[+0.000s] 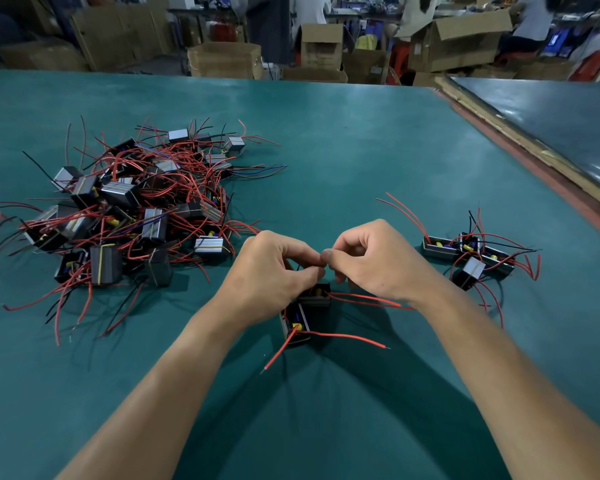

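**A:** Where are the hands?

**B:** Centre of the frame. The left hand (271, 271) and right hand (371, 261) meet fingertip to fingertip. Their fingers are curled tight in a pinch, but what they pinch is too small to tell.

**A:** And the part?

**B:** A black module (315, 296) trailing red wires (361, 298) lies just below them on the green table (361, 150). A second module (297, 325) touches it, lower down. A tangled pile (136, 209) sits at left and a small group (471, 258) at right.
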The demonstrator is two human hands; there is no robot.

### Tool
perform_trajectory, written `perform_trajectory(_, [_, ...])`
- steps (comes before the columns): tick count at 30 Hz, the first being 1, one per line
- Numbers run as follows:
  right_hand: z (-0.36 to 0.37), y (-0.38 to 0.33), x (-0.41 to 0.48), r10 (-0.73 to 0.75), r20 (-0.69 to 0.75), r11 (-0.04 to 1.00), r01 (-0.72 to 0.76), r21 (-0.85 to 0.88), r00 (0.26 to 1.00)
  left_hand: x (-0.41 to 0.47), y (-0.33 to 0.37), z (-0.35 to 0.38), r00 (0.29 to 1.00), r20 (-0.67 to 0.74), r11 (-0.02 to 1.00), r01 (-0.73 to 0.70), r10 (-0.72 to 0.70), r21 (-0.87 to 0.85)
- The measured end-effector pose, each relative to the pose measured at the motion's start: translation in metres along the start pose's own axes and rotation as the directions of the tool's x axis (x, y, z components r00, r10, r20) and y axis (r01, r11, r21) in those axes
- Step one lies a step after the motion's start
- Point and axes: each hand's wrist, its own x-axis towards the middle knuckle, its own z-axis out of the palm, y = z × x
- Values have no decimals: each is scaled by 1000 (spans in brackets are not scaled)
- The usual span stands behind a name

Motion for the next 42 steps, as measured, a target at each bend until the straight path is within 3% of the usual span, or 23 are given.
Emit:
perform_trajectory(6, [6,4,3,-22,-57,1000,23,9,998,0,1,3,999,-32,999,-25,26,36])
perform_trajectory(12, [-7,7,2,-162,15,972,157,172,987,3,1,3,986,108,982,139,-125,-132])
perform_trajectory(17, [-7,7,2,-216,12,974,215,75,976,2,3,1,974,170,953,185,-147,-241])
perform_trajectory(26, [-10,6,1,-163,19,983,164,-86,986,4,1,4,988,86,972,145,-131,-183])
perform_trajectory(37, [-4,6,2,-64,52,994,68,-86,997,0,0,7,999,-37,999,-27,28,18])
perform_trajectory(42, [-2,5,1,-41,71,993,48,-104,997,0,0,8,999,-37,998,-35,36,44])
